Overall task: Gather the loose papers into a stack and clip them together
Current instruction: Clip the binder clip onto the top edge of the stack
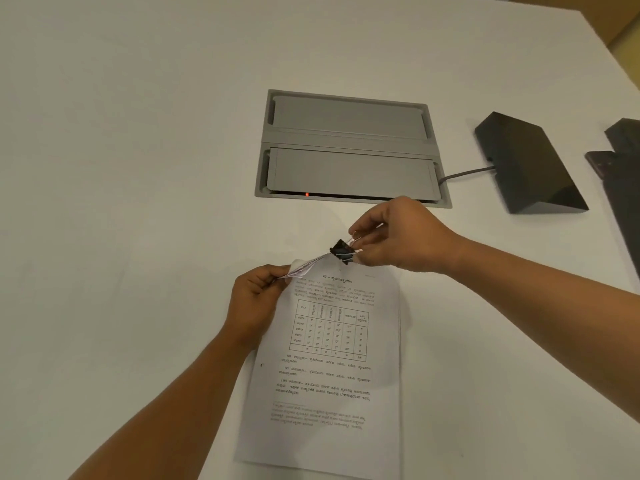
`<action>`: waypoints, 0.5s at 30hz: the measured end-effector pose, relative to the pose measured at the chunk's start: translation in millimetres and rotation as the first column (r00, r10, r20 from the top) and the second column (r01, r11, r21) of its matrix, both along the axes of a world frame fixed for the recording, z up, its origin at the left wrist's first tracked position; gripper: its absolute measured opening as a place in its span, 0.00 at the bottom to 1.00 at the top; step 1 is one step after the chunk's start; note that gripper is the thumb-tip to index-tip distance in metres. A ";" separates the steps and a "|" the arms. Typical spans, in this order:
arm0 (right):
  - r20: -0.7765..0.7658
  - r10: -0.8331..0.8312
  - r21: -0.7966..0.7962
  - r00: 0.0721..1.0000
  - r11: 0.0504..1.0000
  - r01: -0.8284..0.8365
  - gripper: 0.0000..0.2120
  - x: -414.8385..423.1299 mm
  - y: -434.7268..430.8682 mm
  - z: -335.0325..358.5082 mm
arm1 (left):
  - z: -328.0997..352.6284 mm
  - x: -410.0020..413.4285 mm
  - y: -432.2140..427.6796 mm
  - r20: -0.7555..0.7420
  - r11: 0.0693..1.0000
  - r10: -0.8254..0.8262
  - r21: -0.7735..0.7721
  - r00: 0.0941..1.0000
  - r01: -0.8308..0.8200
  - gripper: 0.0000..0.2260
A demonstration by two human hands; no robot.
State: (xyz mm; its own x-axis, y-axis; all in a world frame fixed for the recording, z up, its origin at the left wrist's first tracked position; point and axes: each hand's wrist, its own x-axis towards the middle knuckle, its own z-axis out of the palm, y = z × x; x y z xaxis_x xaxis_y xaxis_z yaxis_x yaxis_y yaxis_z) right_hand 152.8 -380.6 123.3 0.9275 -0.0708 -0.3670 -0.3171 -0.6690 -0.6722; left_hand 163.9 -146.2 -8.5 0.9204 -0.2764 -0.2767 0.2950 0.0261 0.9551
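A stack of printed papers (329, 375) with a table on the top sheet lies on the white table (138, 168). My left hand (254, 301) pinches the stack's top left corner and lifts it off the table. A black binder clip (342, 251) with silver wire handles sits at the lifted top edge of the stack. My right hand (394, 235) squeezes the clip's handles between thumb and fingers. I cannot tell whether the clip's jaws have closed on the paper.
A grey cable box (349, 147) with two lids and a small red light is set into the table just beyond my hands. A black wedge-shaped device (526, 164) with a cable stands at the right. Another dark object (620, 174) is at the right edge.
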 end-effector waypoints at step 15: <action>0.042 0.403 -0.384 0.914 0.851 -0.357 0.04 26.9 18.3 -11.2 | -7.6 1.0 0.8 0.024 1.000 0.009 -0.002 1.000 -0.009 0.10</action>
